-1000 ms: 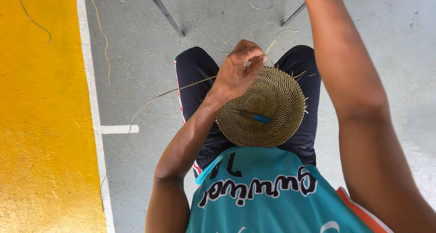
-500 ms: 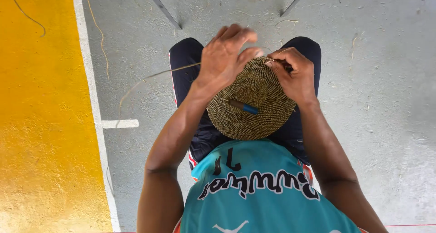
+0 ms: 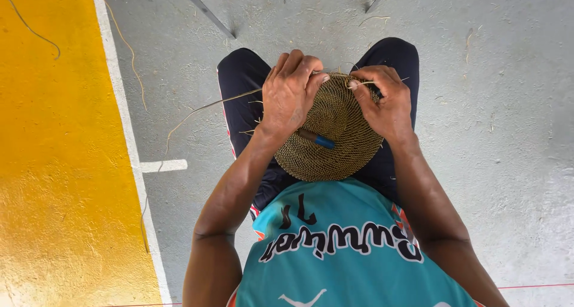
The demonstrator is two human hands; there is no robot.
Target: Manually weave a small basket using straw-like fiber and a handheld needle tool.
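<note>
A round, tightly coiled woven disc (image 3: pixel 329 136) of tan fibre rests on my lap, over dark shorts. My left hand (image 3: pixel 292 92) grips its far left rim, fingers curled over the edge. My right hand (image 3: pixel 382 101) pinches a thin fibre strand at the far right rim. A small tool with a blue tip (image 3: pixel 317 139) lies on the disc, its other end under my left hand. A long loose strand (image 3: pixel 197 110) trails from the disc to the left over the floor.
Grey concrete floor (image 3: pixel 496 115) surrounds me, with a yellow painted area (image 3: pixel 54 163) edged by a white line at the left. Two thin metal legs (image 3: pixel 206 11) stand at the top. Loose fibre scraps lie on the floor.
My right arm came down from raised and outstretched; its hand now pinches the rim. My left hand stayed on the disc, shifting its grip slightly along the far rim.
</note>
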